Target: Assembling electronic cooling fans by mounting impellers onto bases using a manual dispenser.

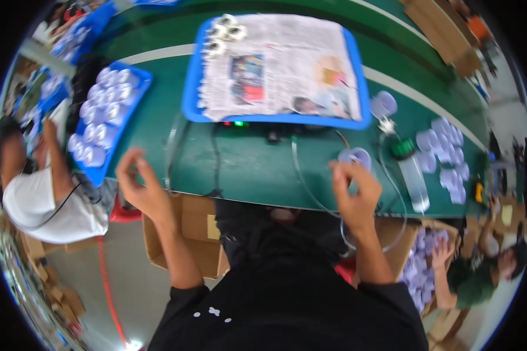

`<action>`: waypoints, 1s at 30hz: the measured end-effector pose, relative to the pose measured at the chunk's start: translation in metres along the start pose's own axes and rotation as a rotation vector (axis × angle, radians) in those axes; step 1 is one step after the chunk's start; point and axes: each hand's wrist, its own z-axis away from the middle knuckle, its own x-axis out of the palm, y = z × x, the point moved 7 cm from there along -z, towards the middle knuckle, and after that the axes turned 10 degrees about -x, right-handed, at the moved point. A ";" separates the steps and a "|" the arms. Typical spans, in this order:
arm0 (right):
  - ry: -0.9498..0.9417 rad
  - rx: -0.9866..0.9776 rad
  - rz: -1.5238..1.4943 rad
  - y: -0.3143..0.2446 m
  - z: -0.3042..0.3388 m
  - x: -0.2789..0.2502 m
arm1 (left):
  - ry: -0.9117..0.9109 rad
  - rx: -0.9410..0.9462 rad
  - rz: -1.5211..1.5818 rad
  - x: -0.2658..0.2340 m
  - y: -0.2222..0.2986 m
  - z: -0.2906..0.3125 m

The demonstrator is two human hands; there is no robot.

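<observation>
"What does the cup look like?"

"The small, round, translucent lilac cup (356,156) shows against the green tabletop (257,161) near three o'clock, partly hidden by fingertips."

"And the hands?"

"The right hand (360,192) curls at the cup; whether it grips cannot be told. At nine o'clock the left hand (143,184) is loosely parted, visibly bare, near a blue rectangular tray (136,99) of lilac cups (105,105)."

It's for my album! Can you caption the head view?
Left hand near a tray of cups, right hand by a cup.
</observation>
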 end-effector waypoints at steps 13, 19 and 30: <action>0.167 0.163 -0.241 0.027 -0.056 -0.027 | -1.040 0.320 -0.007 0.212 0.118 0.237; -0.283 -0.163 -0.128 0.014 -0.163 0.075 | -0.989 0.187 0.202 0.164 0.112 0.179; -0.469 -0.841 0.547 -0.010 -0.196 0.234 | -0.624 0.066 -0.046 0.108 0.025 0.135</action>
